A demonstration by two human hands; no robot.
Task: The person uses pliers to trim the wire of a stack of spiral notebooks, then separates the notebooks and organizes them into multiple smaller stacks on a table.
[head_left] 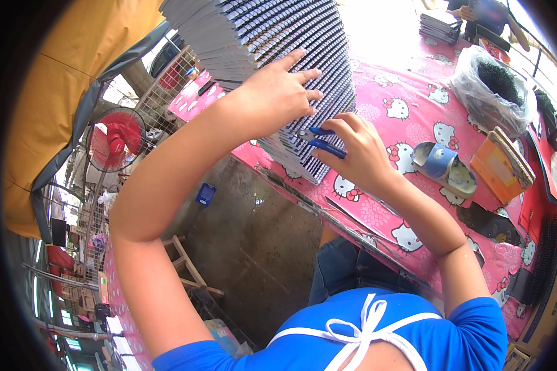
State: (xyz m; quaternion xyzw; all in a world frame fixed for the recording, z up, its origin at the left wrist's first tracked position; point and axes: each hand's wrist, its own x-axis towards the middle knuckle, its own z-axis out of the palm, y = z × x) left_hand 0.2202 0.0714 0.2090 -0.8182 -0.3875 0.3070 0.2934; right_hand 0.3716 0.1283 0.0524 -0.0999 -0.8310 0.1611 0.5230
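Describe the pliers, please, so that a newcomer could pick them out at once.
Find the pink table and, on it, the big stack of notebooks. Toward the stack's near end, the right hand holds the pliers. Their two blue handles and metal head set them apart from the coils beside them.

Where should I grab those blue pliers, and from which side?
Best by the blue handles, probably coming from the right. The handles spread apart toward that side, giving fingers room to wrap around, while the metal tip points left at the stack of spiral-bound books. That's where the right hand holds them.
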